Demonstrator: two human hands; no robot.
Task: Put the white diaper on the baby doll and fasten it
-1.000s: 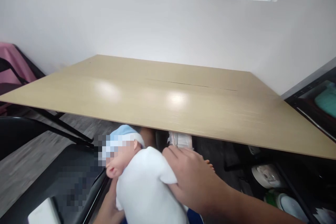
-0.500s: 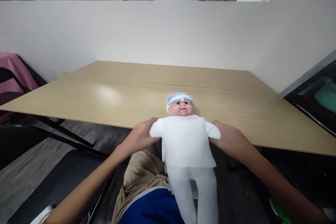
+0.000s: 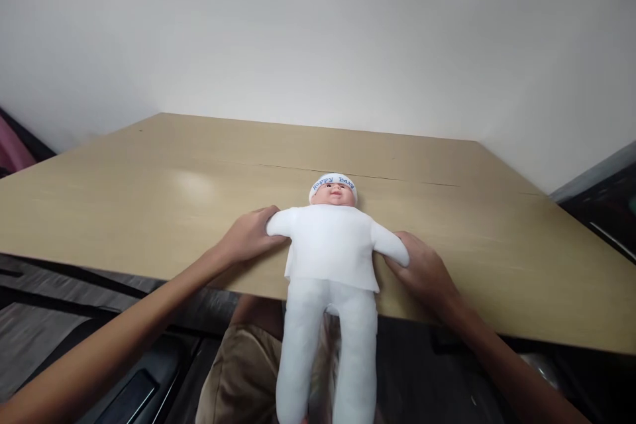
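Observation:
A baby doll (image 3: 332, 245) in a white top and white trousers lies face up, its head and upper body over the wooden table (image 3: 173, 232). Its legs hang past the near edge toward me. Around its head runs a white band with blue lettering that reads "Happy Baby". My left hand (image 3: 253, 232) is closed on the doll's arm at the left of the picture. The other arm is gripped by my right hand (image 3: 420, 268), thumb on top. Both hands are at table height, and some of their fingers are hidden under the doll's arms.
Behind the table rises a white wall (image 3: 298, 53) with an opening at the top. A black chair (image 3: 163, 358) with a dark flat phone-like object (image 3: 128, 399) on it stands at lower left. A dark framed object (image 3: 606, 212) borders the table on the right.
The doll has moved forward, farther over the table, with both hands still holding its arms. Its arms are stretched wider apart. My view has shifted closer to the table.

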